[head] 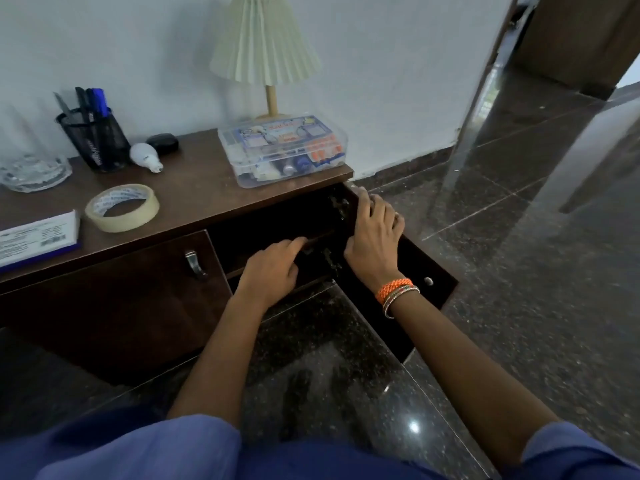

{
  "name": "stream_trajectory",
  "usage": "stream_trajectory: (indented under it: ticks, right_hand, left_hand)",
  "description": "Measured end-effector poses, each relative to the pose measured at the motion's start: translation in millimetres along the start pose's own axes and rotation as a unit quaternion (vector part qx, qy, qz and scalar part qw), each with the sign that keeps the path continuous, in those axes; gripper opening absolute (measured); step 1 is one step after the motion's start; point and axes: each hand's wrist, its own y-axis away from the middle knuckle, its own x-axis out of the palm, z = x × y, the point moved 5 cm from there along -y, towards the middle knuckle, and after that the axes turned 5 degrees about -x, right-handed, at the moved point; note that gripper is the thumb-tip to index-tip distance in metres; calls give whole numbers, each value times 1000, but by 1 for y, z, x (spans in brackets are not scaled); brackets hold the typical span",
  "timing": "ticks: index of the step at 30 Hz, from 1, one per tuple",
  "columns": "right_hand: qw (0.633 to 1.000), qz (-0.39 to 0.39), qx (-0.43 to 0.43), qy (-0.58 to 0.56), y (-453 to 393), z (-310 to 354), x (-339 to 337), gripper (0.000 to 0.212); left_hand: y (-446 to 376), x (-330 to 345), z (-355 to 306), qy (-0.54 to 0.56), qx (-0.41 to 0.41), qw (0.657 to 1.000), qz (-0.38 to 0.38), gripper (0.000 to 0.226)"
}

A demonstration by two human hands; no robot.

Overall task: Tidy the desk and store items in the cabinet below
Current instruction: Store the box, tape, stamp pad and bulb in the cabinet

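Note:
The dark wooden desk has a cabinet below whose right door stands swung open. My right hand grips the top edge of that open door. My left hand reaches into the dark cabinet opening, fingers spread on a shelf edge, holding nothing that I can see. On the desktop lie a clear plastic box of small items, a roll of tape, a white light bulb, a small black case, a mesh pen holder and a white and blue box.
A pleated table lamp stands at the back against the white wall. A glass ashtray sits at the far left. The left cabinet door with its metal handle is closed. Glossy dark stone floor spreads to the right.

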Motion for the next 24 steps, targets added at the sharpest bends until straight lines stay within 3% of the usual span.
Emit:
stream_trajectory:
  ticks: [3,5,9,11,13,17,19,22,24]
  right_hand:
    - [991,37,-56,-115,-8,53,15,67]
    - [963,138,-71,-221,-13,90,39,56]
    - [840,323,-18,-437,-14,156,76,54]
    - [784,361,-11,-505,-12,187,90,44]
    - [755,347,20,-556,-10,202,101,29]
    - [769,268,69,-576,0,198,105,21]
    - [775,237,66,-582,11,192,100,25]
    - [807,201,40,-555,25,181,98,31]
    - [805,206,44,-555,31,175,100,36]
  left_hand:
    - [12,-14,22,32,-70,994,-80,48]
    - [25,-22,42,27,-117,987,-108,46]
    - [57,-38,76,-13,-179,973,-147,36]
    - [75,-44,89,-6,-215,964,-156,33]
    - [89,-46,105,33,-288,942,-171,35]
    - [118,-45,138,240,-445,817,-277,38]
    - [128,-44,144,299,-488,768,-288,45]
    - [142,-44,145,377,-520,705,-302,70]
    - [145,-45,142,444,-525,663,-295,91]
